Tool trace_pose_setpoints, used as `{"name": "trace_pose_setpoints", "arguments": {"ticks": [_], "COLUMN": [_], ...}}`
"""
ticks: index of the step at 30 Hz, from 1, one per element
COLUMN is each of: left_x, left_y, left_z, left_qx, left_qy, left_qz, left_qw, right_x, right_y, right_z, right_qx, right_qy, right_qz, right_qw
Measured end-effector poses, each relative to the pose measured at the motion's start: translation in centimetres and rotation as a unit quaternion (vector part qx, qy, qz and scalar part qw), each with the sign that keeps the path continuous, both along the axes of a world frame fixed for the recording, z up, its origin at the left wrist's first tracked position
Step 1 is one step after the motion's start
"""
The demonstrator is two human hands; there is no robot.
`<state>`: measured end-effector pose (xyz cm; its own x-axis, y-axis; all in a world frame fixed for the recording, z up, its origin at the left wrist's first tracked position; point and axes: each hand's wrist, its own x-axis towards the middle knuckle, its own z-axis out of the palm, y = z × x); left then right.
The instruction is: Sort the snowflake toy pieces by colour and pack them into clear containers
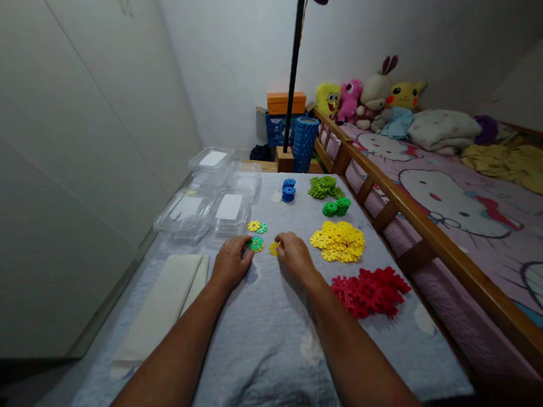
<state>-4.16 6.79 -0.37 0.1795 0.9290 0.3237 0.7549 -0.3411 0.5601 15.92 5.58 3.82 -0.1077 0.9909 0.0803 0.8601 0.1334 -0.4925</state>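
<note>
Both forearms are bare along all their visible length; the left hand [231, 263] and right hand [296, 256] are bare as well

Left hand [231, 262] curls over the green disc [256, 243], hiding its near edge; right hand [295, 254] covers part of the yellow disc [273, 248]. Both curl under, so neither grip is readable. Forearms [171, 359] run off the bottom edge, the pole [294, 65] off the top.
</note>
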Motion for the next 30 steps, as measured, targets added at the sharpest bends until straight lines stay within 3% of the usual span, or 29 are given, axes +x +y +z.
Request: {"name": "trace_pose_setpoints", "arguments": {"ticks": [7,12,24,30], "left_x": [-0.1,-0.1,-0.1,0.0], "left_y": [0.1,0.0,0.0,0.0], "left_z": [-0.1,0.0,0.1,0.0], "left_qx": [-0.004,-0.004,0.000,0.000], "left_qy": [0.002,0.007,0.002,0.005], "left_qz": [-0.007,-0.008,-0.011,-0.009], "left_qw": [1.000,1.000,1.000,1.000], "right_x": [7.8,11.8,12.3,12.2], "right_y": [0.7,2.5,3.4,3.1], "right_z": [4.5,5.0,3.5,3.7], "right_qx": [-0.007,-0.045,-0.078,-0.061], "right_qy": [-0.007,-0.085,-0.203,-0.220], "right_qz": [-0.072,-0.093,-0.128,-0.127], "right_qw": [0.997,0.991,0.968,0.965]}}
